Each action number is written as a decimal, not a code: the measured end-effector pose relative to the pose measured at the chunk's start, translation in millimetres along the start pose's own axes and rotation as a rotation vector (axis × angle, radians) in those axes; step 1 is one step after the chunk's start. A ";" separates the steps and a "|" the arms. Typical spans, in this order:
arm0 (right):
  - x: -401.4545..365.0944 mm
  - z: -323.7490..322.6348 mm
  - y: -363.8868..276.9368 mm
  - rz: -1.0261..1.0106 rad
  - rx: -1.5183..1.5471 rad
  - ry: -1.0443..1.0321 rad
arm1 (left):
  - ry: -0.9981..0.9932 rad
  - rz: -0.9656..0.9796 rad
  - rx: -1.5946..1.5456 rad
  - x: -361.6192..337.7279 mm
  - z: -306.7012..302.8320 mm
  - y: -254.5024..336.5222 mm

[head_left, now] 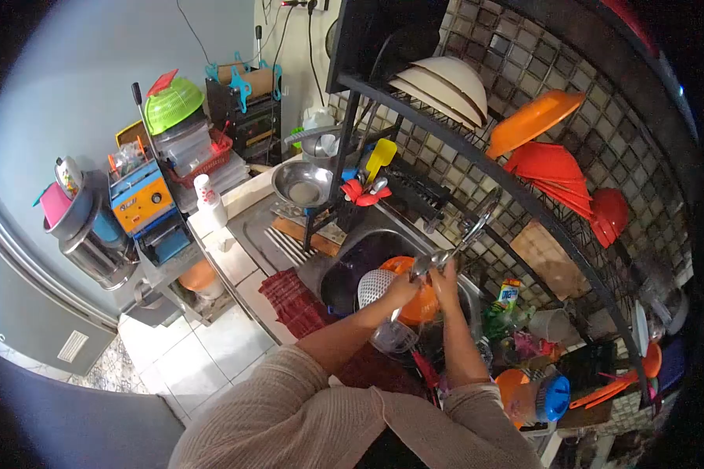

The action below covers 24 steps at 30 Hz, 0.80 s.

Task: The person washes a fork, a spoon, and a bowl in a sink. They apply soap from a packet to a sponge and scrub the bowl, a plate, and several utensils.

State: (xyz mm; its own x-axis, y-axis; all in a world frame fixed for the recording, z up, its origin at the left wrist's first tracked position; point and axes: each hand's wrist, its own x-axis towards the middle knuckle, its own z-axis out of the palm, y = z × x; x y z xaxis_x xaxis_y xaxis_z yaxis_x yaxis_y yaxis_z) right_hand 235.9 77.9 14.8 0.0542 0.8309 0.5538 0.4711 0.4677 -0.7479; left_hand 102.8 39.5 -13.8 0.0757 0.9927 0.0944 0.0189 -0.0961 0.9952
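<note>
Both hands are together over the sink [338,270], just below the faucet [481,223]. My left hand [401,291] is closed round a shiny metal spoon [422,266], its handle pointing down toward me. My right hand [446,285] closes on the spoon's upper end from the other side, fingers pressed on the metal. Behind and below the hands lies an orange bowl [424,307] in the basin. A white perforated strainer [373,284] leans beside my left wrist. Nearer me is a clear plastic container [393,338], partly covered by my forearm.
A dark red cloth [291,303] lies on the counter left of the sink. A steel bowl [302,184] stands behind it. Above, a black rack [477,148] holds white bowls [446,86] and red bowls [551,176]. At right are a green bottle [499,319] and a blue-lidded jar [553,399].
</note>
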 end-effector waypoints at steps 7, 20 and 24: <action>5.9 -19.2 -26.7 0.315 0.095 -0.026 | -0.158 -0.296 -0.082 -10.9 -14.8 42.7; 2.7 -14.7 -23.2 0.411 0.607 0.160 | -0.256 -0.237 -0.020 -1.0 -0.6 18.4; 0.2 -15.2 -9.2 0.257 0.085 0.094 | -0.251 -0.193 0.118 3.3 -9.3 0.1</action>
State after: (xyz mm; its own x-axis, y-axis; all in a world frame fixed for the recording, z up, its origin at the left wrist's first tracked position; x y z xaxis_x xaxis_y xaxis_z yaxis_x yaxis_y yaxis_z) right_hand 245.0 69.1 27.4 0.2457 0.8958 0.3705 0.3559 0.2721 -0.8940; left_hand 93.8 43.5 -13.1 0.3023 0.9457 -0.1192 0.1709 0.0693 0.9829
